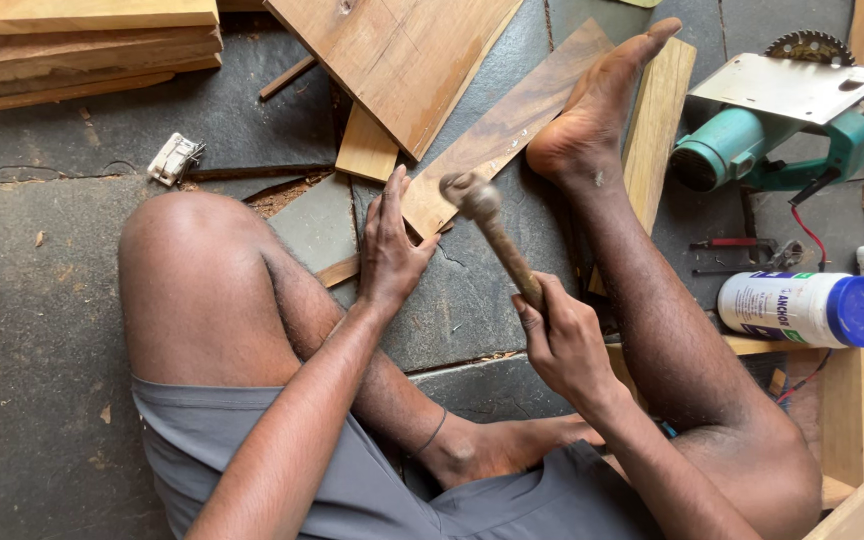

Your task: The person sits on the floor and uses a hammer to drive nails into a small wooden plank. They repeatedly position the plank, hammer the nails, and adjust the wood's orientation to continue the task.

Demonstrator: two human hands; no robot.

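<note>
Seated on the stone floor (42, 330), your right hand (564, 340) is clenched around a hammer (492, 235) whose handle slants up-left, head poised just beside your left hand (389, 245), fingers spread flat, pinning a dark plank (512, 125) that runs toward your foot (597, 105).

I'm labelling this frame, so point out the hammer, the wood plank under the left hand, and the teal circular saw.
hammer (497, 240), head view, wooden handle.
wood plank (512, 125), head view, bare middle.
teal circular saw (742, 150), head view, motor housing.
</note>
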